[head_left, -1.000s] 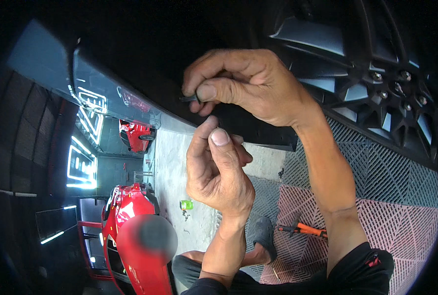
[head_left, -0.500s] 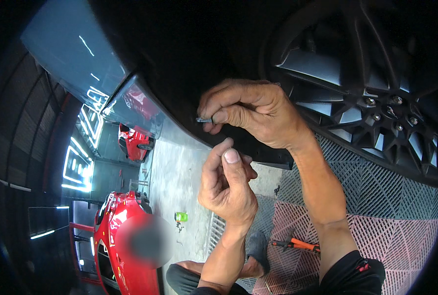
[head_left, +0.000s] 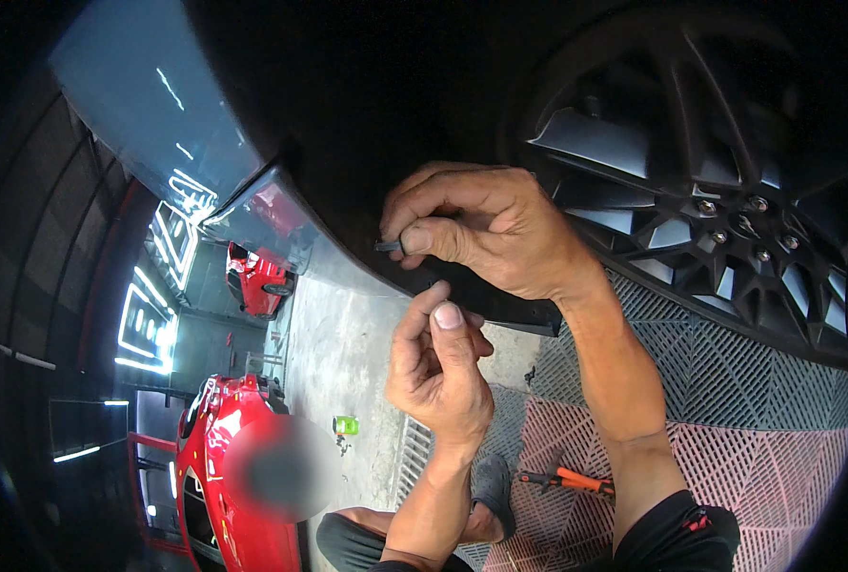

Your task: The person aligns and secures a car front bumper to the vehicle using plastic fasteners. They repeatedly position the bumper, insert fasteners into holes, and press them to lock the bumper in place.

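Observation:
My right hand (head_left: 495,224) pinches a small dark grey piece, perhaps a clip (head_left: 387,246), between thumb and fingers; most of it is hidden by the fingertips. Just below, my left hand (head_left: 440,367) is closed, its thumb pressed toward the curled index finger. Whatever lies between those fingertips, if anything, is too small to make out. Both hands are in front of the dark wheel arch (head_left: 376,124) of a blue-grey car (head_left: 148,86), near the fender's lower edge. The hands do not touch each other.
A black-and-silver wheel (head_left: 757,234) fills the right. Orange-handled pliers (head_left: 572,480) lie on red and grey floor grating (head_left: 615,419). A green container (head_left: 345,425) stands on the concrete beside small dark bits. Red cars (head_left: 238,458) are at the left.
My right hand has dipped slightly with the small piece still pinched, tilting it a little. The left hand stays nearly in place. The whole view has shifted slightly.

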Motion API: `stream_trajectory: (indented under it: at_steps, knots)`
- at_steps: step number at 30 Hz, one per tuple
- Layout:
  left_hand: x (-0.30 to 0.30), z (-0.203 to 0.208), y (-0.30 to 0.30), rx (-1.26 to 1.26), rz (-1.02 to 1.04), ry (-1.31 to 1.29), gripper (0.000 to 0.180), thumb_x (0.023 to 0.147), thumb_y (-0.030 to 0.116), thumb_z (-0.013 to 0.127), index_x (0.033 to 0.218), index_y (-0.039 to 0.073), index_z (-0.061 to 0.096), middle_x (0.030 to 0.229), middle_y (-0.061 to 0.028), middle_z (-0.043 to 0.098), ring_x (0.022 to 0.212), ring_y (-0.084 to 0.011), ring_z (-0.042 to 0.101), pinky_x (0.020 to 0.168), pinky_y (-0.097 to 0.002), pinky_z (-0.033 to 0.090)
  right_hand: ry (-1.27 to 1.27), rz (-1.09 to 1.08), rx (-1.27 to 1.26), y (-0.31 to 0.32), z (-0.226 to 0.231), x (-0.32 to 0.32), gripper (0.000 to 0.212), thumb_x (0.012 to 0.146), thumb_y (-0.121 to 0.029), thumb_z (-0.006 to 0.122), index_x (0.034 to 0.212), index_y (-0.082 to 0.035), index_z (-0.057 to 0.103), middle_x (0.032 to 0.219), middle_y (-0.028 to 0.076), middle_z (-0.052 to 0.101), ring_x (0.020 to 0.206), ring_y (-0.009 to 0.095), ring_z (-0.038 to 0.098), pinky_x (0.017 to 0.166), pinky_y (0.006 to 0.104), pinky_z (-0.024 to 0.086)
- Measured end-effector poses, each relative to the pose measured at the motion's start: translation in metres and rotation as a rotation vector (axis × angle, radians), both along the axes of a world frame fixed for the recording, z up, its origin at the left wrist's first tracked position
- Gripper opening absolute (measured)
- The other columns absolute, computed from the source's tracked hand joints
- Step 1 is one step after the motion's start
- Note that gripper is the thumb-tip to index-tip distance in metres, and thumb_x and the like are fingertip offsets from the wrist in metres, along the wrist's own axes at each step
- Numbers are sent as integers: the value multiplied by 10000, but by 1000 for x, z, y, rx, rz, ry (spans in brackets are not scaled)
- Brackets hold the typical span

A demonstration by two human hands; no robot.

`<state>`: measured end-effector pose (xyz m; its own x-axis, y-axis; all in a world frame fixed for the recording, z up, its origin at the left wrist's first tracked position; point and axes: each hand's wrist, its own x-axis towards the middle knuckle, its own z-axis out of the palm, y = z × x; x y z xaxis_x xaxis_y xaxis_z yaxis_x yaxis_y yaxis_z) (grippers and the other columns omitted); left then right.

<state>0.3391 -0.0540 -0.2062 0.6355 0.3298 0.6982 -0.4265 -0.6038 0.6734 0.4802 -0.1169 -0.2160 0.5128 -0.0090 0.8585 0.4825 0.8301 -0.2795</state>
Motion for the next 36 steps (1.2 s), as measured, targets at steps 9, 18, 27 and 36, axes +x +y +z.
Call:
stream_trajectory:
  at_steps: [9, 18, 27, 36]
  knots:
    - [6, 24, 8, 225, 230, -236, 228, 932, 25, 781, 1085, -9, 615, 805, -37, 642, 596, -40, 537, 547, -169, 437, 52, 212, 59, 5, 1, -3, 164, 985, -103, 701, 1086, 23, 724, 1066, 114, 709, 931, 186, 731, 779, 302, 657]
    - [30, 51, 25, 735, 347, -317, 340, 924, 100, 790, 1100, 63, 501, 946, 9, 494, 791, -52, 475, 679, -199, 417, 27, 314, -4, 1, 2, 9, 203, 988, -132, 705, 1127, 15, 722, 1019, 103, 734, 938, 186, 737, 810, 334, 670]
    - [29, 56, 24, 838, 365, -314, 345, 928, 89, 782, 1121, 52, 498, 972, 0, 477, 837, -69, 456, 763, -247, 417, 42, 445, 82, 12, -2, 11, 208, 987, -137, 705, 1133, 10, 723, 1064, 114, 728, 963, 211, 744, 824, 358, 671]
    - [28, 56, 33, 853, 328, -301, 429, 873, 32, 809, 1148, 48, 480, 955, -14, 485, 745, -30, 484, 608, -134, 433, -42, 149, 22, 6, -3, 12, 215, 984, -188, 707, 1122, -30, 751, 998, 122, 768, 868, 199, 765, 780, 320, 643]
